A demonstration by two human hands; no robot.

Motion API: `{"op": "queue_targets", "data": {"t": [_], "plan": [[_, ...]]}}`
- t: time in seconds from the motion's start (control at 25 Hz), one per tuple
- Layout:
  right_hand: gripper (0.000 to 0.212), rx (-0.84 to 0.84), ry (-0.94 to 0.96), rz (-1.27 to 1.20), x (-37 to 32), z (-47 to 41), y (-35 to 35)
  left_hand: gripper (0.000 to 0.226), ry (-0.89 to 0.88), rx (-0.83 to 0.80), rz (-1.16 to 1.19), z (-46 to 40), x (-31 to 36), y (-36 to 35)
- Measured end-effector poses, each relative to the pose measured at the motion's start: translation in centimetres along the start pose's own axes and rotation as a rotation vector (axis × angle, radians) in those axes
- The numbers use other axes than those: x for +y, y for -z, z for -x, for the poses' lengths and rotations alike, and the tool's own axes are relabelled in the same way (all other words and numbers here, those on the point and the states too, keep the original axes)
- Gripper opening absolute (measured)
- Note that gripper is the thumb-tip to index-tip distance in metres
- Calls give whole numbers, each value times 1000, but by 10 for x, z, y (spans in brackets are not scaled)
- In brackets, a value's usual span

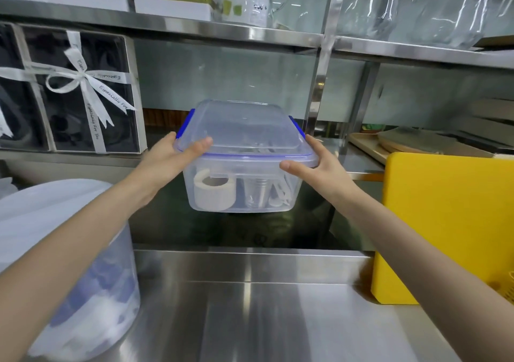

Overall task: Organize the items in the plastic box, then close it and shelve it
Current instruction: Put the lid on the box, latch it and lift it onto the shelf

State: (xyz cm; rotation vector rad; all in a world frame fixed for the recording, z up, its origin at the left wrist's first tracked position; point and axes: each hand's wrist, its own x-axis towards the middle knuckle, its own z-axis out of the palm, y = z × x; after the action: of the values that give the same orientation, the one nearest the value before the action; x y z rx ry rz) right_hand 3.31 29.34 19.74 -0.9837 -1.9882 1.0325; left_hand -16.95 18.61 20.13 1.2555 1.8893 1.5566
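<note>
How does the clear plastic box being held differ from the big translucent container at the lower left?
The plastic box is rectangular with blue side clips; the large container looks rounded and shows no clips. The box is held up between the left hand and right hand; the container is untouched at the lower left. The box is clear enough to show a white tape roll; the container's contents are only blurry shapes. Both are lidded plastic.

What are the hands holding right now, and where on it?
Both hold the closed plastic box: left hand and right hand grip its opposite ends at the lid rim.
</note>
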Motion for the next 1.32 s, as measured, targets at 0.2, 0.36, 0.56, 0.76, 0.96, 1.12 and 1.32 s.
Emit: {"op": "queue_targets", "data": {"t": [0.2, 0.36, 0.56, 0.76, 0.96, 1.12, 1.32], "plan": [[84, 19, -13, 9, 0, -13, -4, 32, -151, -214, -162, -1, 16, 6], [84, 18, -23, -25, 2, -26, -10, 42, -205, -198, -180, -19, 5, 7], [82, 22, -29, -118, 6, -48, -13, 50, -151, -121, -199, -45, -1, 4], [85, 48, -31, -136, 15, -84, -21, 65, -85, -31, -191, -80, -14, -3], [87, 46, -9, -118, 25, -116, -24, 66, -95, -21, -175, -110, -19, -9], [85, 41, -1, -147, 33, -138, -28, 73, -86, 11, -192, -134, -26, -13], [81, 42, 38, -191, 43, -152, -32, 82, -84, 32, -190, -156, -40, -13]]}}
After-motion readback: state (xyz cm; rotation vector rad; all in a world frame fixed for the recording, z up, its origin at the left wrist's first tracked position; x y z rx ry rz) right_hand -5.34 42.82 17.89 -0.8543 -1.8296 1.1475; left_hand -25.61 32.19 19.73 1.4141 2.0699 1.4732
